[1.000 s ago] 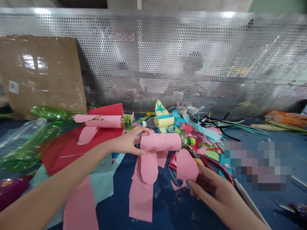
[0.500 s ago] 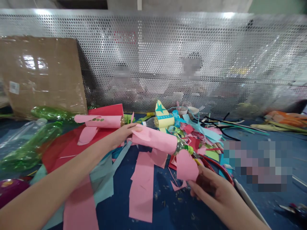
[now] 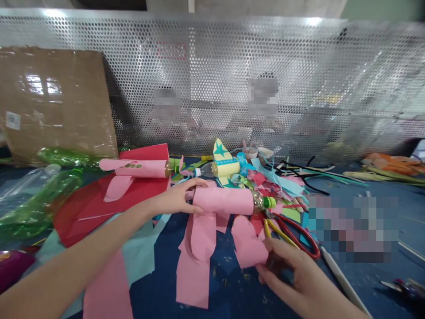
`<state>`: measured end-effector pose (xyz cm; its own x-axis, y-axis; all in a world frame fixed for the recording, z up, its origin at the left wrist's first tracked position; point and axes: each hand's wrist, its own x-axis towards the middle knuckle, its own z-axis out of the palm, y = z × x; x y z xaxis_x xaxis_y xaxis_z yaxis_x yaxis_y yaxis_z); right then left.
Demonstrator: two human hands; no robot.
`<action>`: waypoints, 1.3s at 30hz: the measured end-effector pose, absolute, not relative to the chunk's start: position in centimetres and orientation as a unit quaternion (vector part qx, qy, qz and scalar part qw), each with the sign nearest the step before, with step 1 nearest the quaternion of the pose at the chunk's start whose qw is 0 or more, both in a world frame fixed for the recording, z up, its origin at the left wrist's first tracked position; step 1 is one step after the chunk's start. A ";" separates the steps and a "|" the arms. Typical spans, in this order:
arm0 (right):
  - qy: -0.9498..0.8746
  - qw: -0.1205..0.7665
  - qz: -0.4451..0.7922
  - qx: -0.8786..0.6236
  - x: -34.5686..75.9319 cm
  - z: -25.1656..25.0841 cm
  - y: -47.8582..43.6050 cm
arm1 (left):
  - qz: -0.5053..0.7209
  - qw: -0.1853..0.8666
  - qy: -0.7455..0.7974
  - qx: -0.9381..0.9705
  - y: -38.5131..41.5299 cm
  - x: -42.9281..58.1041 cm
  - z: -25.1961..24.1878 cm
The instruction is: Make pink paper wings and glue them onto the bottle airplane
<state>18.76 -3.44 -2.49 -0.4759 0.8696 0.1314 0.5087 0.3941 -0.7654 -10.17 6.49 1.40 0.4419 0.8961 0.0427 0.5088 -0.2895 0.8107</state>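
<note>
A pink-wrapped bottle (image 3: 226, 200) is lying on its side near the middle of the blue desk (image 3: 365, 230), its green cap (image 3: 269, 202) pointing to 3 o'clock. Its blunt end, at 9 o'clock, is clasped by the left hand (image 3: 175, 197), whose fingers are curled over the paper roll. Pink paper flaps (image 3: 199, 235) are hanging from the bottle's underside towards 6 o'clock and are spread on the desk.

A rounded pink paper cutout (image 3: 247, 243) is pinched at its lower edge by the right hand (image 3: 295, 274), thumb and fingers closed on it; the cutout is held just at 5 o'clock of the bottle, near it but not clearly touching. Red-handled scissors (image 3: 295, 235) are lying at 3 o'clock of the cutout, just beyond the right hand's fingers.

At 11 o'clock of the bottle a second pink bottle plane (image 3: 136, 168) is resting on red paper (image 3: 99, 199). A yellow bottle plane (image 3: 226, 166) with a teal star is seen at 12 o'clock, amid coloured scraps. Green plastic bottles (image 3: 40, 199) are lying at far 9 o'clock, before a cardboard sheet (image 3: 56, 102) leaned on the perforated metal screen (image 3: 299, 66).
</note>
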 end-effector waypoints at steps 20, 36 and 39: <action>-0.681 0.354 0.475 -0.431 18.6 -2.3 -3.5 | 0.248 0.407 0.466 0.746 -1.9 -2.3 4.1; -0.749 0.321 0.407 -0.413 18.5 -1.8 -2.7 | 0.315 0.735 0.413 0.436 -2.4 -0.6 -2.0; -0.740 0.322 0.425 -0.410 18.5 -1.9 -2.6 | 0.321 0.729 0.412 0.443 -2.4 -0.6 -2.1</action>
